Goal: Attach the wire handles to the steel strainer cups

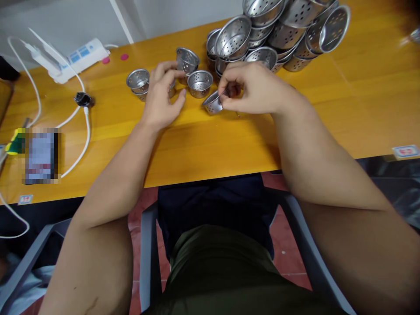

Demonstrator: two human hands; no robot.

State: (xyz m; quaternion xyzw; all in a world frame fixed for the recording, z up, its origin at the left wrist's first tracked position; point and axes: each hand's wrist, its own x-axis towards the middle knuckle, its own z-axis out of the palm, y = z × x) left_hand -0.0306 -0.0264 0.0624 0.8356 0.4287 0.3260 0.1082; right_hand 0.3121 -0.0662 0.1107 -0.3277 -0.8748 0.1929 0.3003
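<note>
My right hand (244,87) pinches the rim of a small perforated metal cup (212,104), which tilts just above or on the table. My left hand (164,94) is spread with fingers apart over a group of similar cups. Its fingertips reach a tilted cup (187,60) at the back; whether they touch it I cannot tell. Between the hands stands an upright cup (200,84). Left of my left hand, one cup (138,81) rests on another. Part of a further cup is hidden behind my left hand.
A tall pile of larger perforated metal cups (285,35) stands at the back right. On the left lie a white power strip (82,59), white cables, a black plug (84,99) and a blurred phone (41,156). The yellow table (210,148) ends just before my lap.
</note>
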